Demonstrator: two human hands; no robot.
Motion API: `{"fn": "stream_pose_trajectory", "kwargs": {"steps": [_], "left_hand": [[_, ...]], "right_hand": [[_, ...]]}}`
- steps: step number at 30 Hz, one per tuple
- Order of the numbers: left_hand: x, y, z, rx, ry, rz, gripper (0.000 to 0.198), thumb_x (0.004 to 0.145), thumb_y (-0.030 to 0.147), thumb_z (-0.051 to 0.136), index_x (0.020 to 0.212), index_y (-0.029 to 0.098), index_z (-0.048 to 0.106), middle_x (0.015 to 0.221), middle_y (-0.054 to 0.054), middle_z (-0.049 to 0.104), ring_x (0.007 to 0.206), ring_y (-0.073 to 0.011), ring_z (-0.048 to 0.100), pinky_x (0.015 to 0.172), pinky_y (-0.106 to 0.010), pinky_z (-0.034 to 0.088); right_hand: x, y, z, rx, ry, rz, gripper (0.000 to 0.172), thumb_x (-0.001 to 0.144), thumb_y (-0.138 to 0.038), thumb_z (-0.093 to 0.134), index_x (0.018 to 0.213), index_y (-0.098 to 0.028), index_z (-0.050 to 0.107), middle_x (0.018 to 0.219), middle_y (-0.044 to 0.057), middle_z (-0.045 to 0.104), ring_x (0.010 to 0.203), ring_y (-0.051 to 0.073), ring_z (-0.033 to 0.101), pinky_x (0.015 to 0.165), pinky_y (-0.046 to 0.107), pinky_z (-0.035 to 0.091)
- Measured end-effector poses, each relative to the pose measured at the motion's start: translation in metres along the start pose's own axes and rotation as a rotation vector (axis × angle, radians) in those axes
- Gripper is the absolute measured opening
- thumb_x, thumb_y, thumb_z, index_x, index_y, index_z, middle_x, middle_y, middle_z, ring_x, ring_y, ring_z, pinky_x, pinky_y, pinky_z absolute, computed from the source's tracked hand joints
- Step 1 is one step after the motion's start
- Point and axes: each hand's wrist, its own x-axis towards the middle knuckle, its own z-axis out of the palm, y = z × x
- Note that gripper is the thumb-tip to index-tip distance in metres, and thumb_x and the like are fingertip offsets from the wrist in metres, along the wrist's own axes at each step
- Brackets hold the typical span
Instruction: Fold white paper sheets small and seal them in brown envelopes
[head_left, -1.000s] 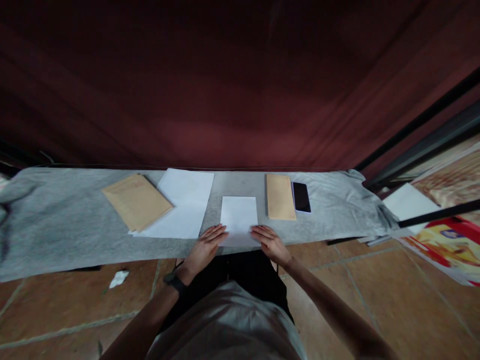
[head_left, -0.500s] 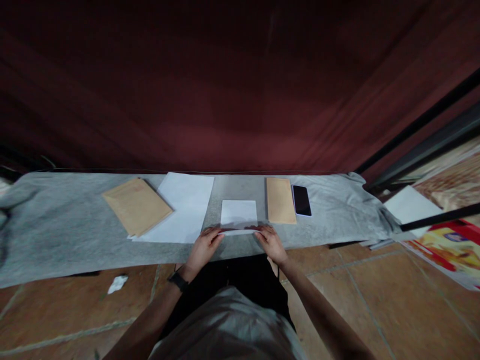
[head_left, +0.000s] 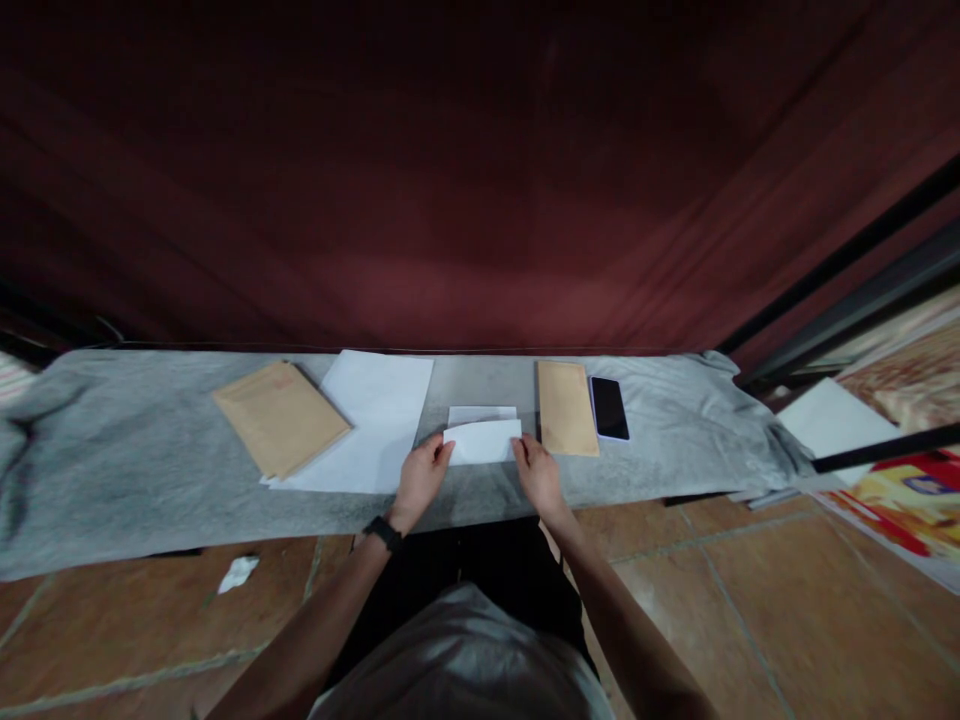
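Observation:
Between my hands is a sheet of white paper (head_left: 482, 443), its near part folded up over the part that lies on the grey cloth. My left hand (head_left: 422, 475) pinches the left end of the raised flap. At the opposite end, my right hand (head_left: 537, 472) grips the flap between thumb and fingers. A strip of the sheet's far part shows beyond the flap's top edge. Just right of my right hand lies a brown envelope (head_left: 568, 408). Larger white sheets (head_left: 382, 420) lie to the left of my left hand.
Brown envelopes (head_left: 281, 418) overlap the white sheets on the left. A dark-screened phone (head_left: 609, 408) rests beside the right envelope. Grey cloth (head_left: 150, 440) covers the long narrow surface, with a dark red wall (head_left: 480, 200) behind it. Crumpled white tissue (head_left: 238, 573) is on the tiled floor.
Both hands have brought the near edge of the paper up and away from me, so the flap now covers most of the sheet's far part. The view has shifted slightly.

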Motion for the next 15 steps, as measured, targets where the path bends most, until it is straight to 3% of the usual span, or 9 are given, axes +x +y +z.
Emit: {"fn": "stream_pose_trajectory", "kwargs": {"steps": [6, 15], "left_hand": [[0.015, 0.006, 0.002, 0.123, 0.013, -0.015, 0.028, 0.102, 0.035, 0.046, 0.103, 0.019, 0.069, 0.082, -0.005, 0.075, 0.073, -0.0184, 0.069, 0.065, -0.026, 0.043], [0.032, 0.015, 0.006, 0.263, 0.005, -0.074, 0.032, 0.103, 0.036, 0.044, 0.116, 0.019, 0.067, 0.095, -0.008, 0.077, 0.082, -0.0206, 0.073, 0.071, -0.027, 0.049]], "right_hand": [[0.002, -0.005, 0.01, -0.042, 0.042, 0.043, 0.039, 0.105, -0.043, 0.038, 0.131, -0.017, 0.053, 0.106, 0.012, 0.075, 0.091, 0.024, 0.073, 0.077, 0.03, 0.052], [0.009, -0.013, 0.02, -0.156, 0.089, 0.047, 0.039, 0.105, -0.035, 0.037, 0.135, -0.012, 0.049, 0.109, 0.019, 0.073, 0.096, 0.027, 0.073, 0.082, 0.034, 0.053]]}}
